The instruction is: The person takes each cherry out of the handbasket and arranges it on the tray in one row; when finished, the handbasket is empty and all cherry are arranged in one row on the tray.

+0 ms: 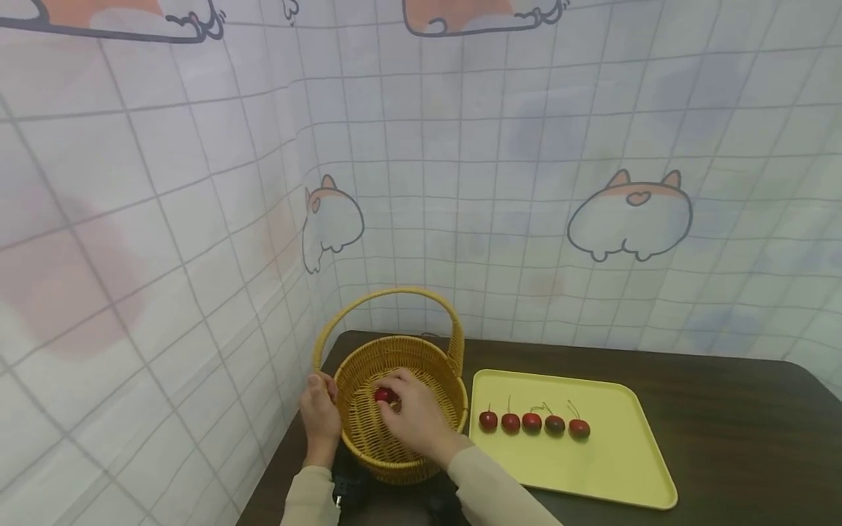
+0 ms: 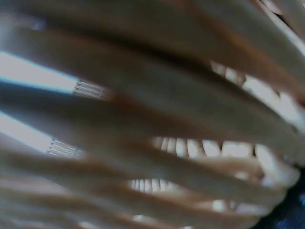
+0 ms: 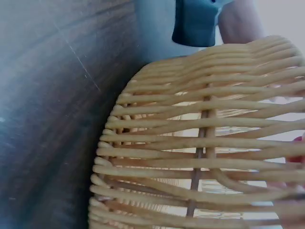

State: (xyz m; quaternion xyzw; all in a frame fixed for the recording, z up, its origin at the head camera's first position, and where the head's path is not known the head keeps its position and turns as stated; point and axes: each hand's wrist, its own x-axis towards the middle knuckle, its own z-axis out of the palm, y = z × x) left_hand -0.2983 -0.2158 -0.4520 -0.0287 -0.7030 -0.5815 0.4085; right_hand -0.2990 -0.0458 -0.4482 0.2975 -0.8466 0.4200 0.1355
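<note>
A yellow wicker basket [image 1: 360, 427] with a tall arched handle stands at the left end of the dark table. At its left side, near the foot of the handle, my left hand [image 1: 319, 418] grips the rim. My right hand [image 1: 417, 418] reaches inside the basket, pinching a red cherry [image 1: 384, 395] between thumb and fingers. Blurred wicker strands [image 2: 143, 90] fill the left wrist view at close range. In the right wrist view the woven wall of the basket [image 3: 157, 139] stands in front of the right hand, mostly hiding it.
To the right of the basket lies a pale yellow tray [image 1: 618, 467], with several stemmed cherries [image 1: 531, 422] in a row on it. A dark wooden table [image 1: 737, 424] carries everything. Behind and to the left hangs a white gridded curtain [image 1: 500, 219] with cartoon prints.
</note>
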